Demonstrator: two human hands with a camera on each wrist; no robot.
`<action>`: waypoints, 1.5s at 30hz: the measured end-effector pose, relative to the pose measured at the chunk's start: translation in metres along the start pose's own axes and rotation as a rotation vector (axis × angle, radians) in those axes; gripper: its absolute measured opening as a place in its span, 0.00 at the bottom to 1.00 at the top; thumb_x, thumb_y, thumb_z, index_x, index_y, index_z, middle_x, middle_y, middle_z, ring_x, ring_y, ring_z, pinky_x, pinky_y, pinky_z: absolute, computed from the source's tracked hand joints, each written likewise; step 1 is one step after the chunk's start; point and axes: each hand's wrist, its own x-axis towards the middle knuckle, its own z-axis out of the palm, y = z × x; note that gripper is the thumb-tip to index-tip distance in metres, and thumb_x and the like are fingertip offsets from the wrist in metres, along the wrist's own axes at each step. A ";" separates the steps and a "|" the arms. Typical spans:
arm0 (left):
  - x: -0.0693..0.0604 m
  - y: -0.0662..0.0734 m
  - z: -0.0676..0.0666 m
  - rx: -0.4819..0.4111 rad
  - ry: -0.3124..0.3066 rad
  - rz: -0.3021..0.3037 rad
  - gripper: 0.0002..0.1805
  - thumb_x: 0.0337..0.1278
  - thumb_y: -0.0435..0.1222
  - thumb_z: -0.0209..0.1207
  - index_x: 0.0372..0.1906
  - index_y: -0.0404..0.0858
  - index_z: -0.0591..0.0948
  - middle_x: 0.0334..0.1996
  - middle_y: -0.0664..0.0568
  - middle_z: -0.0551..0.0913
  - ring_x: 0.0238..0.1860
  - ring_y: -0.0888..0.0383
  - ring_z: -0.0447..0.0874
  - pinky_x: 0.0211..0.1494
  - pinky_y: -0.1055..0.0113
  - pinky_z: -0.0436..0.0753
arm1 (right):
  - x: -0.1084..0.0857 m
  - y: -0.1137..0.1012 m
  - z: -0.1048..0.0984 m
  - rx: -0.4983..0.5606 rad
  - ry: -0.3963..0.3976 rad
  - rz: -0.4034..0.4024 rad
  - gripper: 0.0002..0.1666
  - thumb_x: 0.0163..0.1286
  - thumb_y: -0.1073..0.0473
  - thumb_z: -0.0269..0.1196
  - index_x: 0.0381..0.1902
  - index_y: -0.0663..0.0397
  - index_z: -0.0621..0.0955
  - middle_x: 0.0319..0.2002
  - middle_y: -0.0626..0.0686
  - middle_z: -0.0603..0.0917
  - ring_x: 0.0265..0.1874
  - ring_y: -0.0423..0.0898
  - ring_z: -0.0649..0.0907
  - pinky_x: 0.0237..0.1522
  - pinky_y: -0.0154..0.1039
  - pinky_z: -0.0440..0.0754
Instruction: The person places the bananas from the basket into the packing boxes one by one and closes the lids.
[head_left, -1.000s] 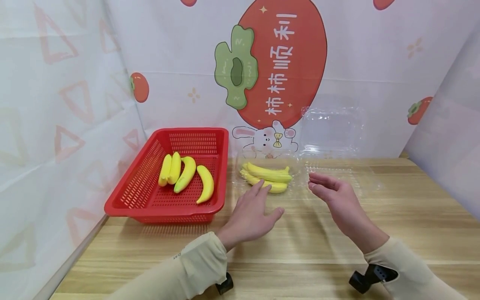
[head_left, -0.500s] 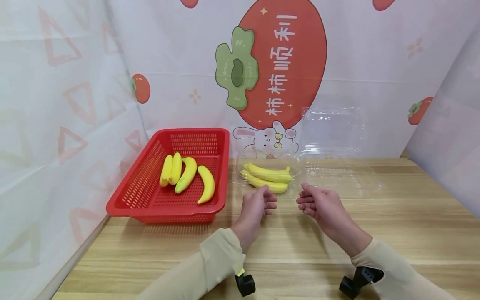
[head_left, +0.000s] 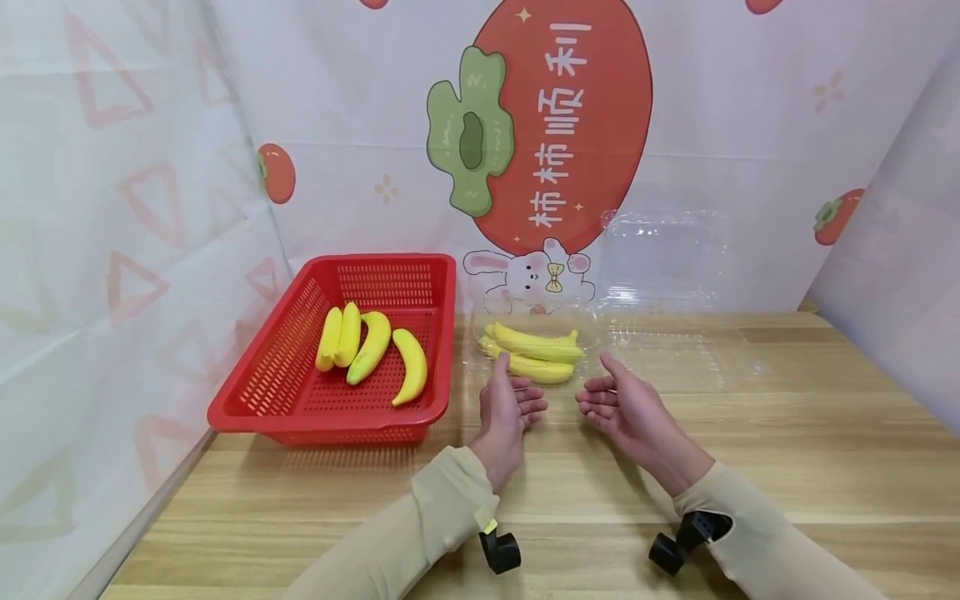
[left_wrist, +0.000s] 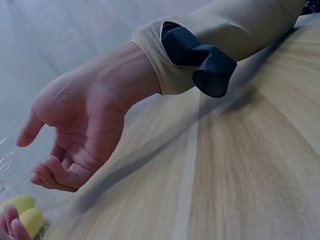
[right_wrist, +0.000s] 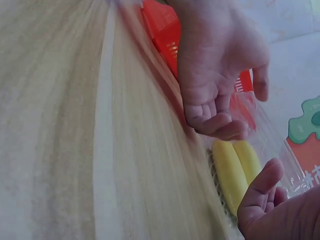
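Note:
My left hand [head_left: 504, 417] hovers over the table just in front of a clear plastic box [head_left: 536, 310] with yellow bananas [head_left: 540, 346] inside. Its thumb points up and its fingers bend loosely inward, holding nothing. Opposite it, my right hand [head_left: 633, 417] is held the same way, palm turned toward the left one, a gap between them. In the left wrist view the right hand [left_wrist: 85, 122] shows an empty palm. The right wrist view has the left hand [right_wrist: 220, 75] empty too, with the bananas [right_wrist: 230, 172] beyond it. Whether the box's lid is down I cannot tell.
A red plastic basket [head_left: 442, 350] with several bananas [head_left: 371, 346] stands on the left. Right of the filled box, a second clear box has its lid [head_left: 663, 258] standing up. A printed cloth [head_left: 337, 100] rises behind the wooden table [head_left: 810, 467].
The left hand has drawn back from above the bananas and turned palm inward. The right hand has moved left and lower, also turning inward. Bananas and boxes stay where they were.

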 end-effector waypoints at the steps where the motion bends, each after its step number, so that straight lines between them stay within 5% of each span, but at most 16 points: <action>1: 0.001 0.001 0.000 -0.005 0.016 0.006 0.33 0.75 0.61 0.47 0.43 0.34 0.81 0.27 0.50 0.87 0.26 0.59 0.85 0.33 0.69 0.83 | 0.001 0.000 0.000 0.002 0.000 0.001 0.34 0.85 0.35 0.48 0.55 0.65 0.72 0.34 0.49 0.85 0.34 0.41 0.86 0.42 0.32 0.87; 10: 0.009 0.009 -0.007 0.050 0.122 0.026 0.37 0.77 0.62 0.41 0.19 0.41 0.80 0.18 0.53 0.84 0.21 0.61 0.82 0.31 0.70 0.80 | 0.008 0.000 -0.003 0.022 -0.010 -0.006 0.25 0.86 0.41 0.49 0.46 0.59 0.73 0.31 0.48 0.86 0.31 0.40 0.87 0.38 0.30 0.85; 25: 0.018 0.010 -0.015 0.087 0.152 0.047 0.34 0.78 0.56 0.41 0.21 0.40 0.80 0.17 0.54 0.82 0.19 0.61 0.79 0.28 0.71 0.79 | 0.014 0.000 -0.004 -0.001 0.014 -0.053 0.16 0.87 0.55 0.48 0.47 0.63 0.74 0.29 0.46 0.86 0.29 0.37 0.86 0.34 0.28 0.85; 38: 0.026 0.010 -0.014 0.115 0.248 0.132 0.26 0.74 0.44 0.40 0.22 0.37 0.80 0.16 0.54 0.82 0.15 0.63 0.76 0.26 0.71 0.77 | 0.018 -0.001 -0.005 -0.001 0.028 -0.055 0.13 0.86 0.58 0.44 0.46 0.61 0.71 0.29 0.46 0.84 0.28 0.37 0.83 0.32 0.27 0.82; 45: 0.026 0.009 -0.014 0.087 0.233 0.117 0.24 0.75 0.44 0.41 0.25 0.37 0.79 0.17 0.53 0.83 0.15 0.62 0.76 0.26 0.71 0.78 | 0.017 -0.003 -0.007 -0.001 0.029 -0.045 0.13 0.86 0.57 0.44 0.46 0.61 0.71 0.29 0.45 0.84 0.28 0.37 0.82 0.32 0.26 0.81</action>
